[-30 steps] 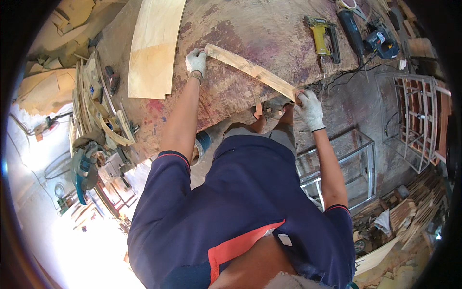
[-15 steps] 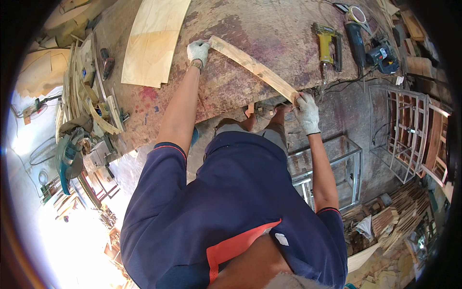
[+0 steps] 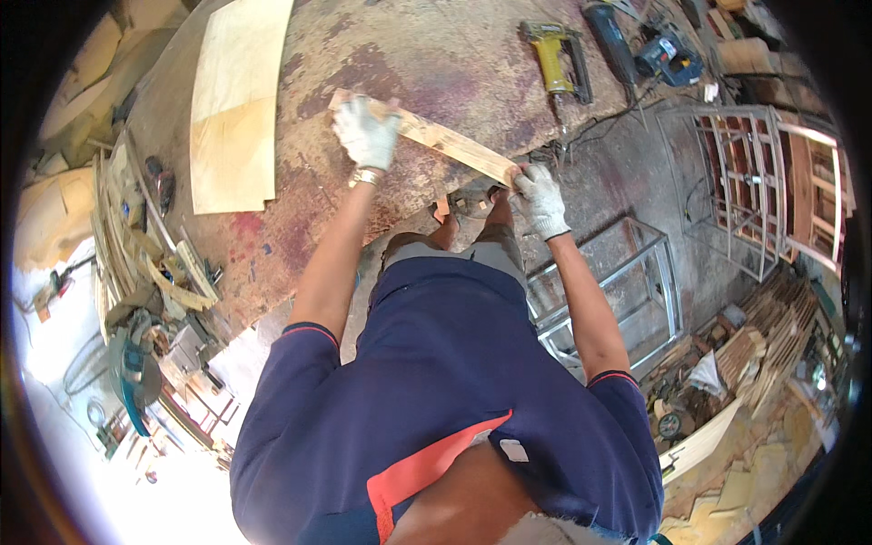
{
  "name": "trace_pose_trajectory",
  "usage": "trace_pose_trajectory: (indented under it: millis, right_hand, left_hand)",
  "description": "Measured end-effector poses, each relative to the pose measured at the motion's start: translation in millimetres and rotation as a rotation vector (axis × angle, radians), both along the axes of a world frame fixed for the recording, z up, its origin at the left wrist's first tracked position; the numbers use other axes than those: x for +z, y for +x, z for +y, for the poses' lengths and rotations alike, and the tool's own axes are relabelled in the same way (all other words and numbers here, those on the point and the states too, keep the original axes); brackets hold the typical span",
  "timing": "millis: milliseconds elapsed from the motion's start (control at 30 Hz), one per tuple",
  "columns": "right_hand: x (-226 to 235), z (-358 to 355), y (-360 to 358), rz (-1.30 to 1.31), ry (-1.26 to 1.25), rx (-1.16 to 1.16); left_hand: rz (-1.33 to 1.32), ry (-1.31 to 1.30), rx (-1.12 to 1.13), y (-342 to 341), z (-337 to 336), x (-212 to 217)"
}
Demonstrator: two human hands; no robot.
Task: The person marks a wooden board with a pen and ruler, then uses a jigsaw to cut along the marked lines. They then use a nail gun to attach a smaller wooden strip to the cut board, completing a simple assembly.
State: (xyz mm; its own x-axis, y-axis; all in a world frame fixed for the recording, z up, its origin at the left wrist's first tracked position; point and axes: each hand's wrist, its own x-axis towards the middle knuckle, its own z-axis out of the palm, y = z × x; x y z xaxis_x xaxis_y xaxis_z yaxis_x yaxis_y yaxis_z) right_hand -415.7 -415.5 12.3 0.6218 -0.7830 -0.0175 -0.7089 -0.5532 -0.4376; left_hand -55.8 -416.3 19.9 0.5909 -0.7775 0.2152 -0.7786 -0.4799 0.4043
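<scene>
Stained workbench (image 3: 318,54) beneath; right hand (image 3: 539,200) grips a wooden strip (image 3: 454,145) past the workbench's near edge; left hand (image 3: 366,133), blurred over the workbench, has an unclear hold. Handling the wooden strip seems the step; moving it calls for steadying both ends.

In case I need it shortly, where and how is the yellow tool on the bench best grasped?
Probably around its yellow handle, from the near edge of the bench: the slim handle runs toward that side, while the dark bar lies along its right.
</scene>
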Motion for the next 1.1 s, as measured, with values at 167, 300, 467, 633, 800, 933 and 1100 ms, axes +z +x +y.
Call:
trace_pose_trajectory:
  millis: [167, 300, 467, 633, 800, 933, 1100]
  right_hand:
    - [7.5, 6.5, 1.6, -0.024, 0.011, -0.036]
    - [7.4, 8.7, 1.9, -0.007, 0.021, -0.049]
    - [4.3, 10.0, 0.2, -0.068, 0.051, -0.043]
    - [6.9, 9.4, -2.3, -0.16, 0.205, -0.133]
    - [0.1, 10.8, 0.4, -0.441, 0.682, -0.757]
    - [-15.3, 17.9, 4.9, -0.845, 0.846, -0.856]
    - [-16.2, 17.8, 4.5, -0.501, 0.48, -0.653]
  left_hand:
    - [-0.011, 0.062, -0.42, -106.3, -32.0, -24.6]
    - [-0.131, 0.258, -0.405, -135.7, -50.4, -36.9]
    - [-0.092, 0.251, -0.335, -140.9, -51.6, -35.6]
    - [-0.159, 0.313, -0.332, -142.1, -52.4, -33.0]
    - [-0.179, 0.369, -0.342, -141.3, -51.5, -31.7]
    - [-0.175, 0.374, -0.35, -141.0, -49.9, -31.7]
    - [-0.192, 0.398, -0.354, -140.3, -49.3, -30.6]
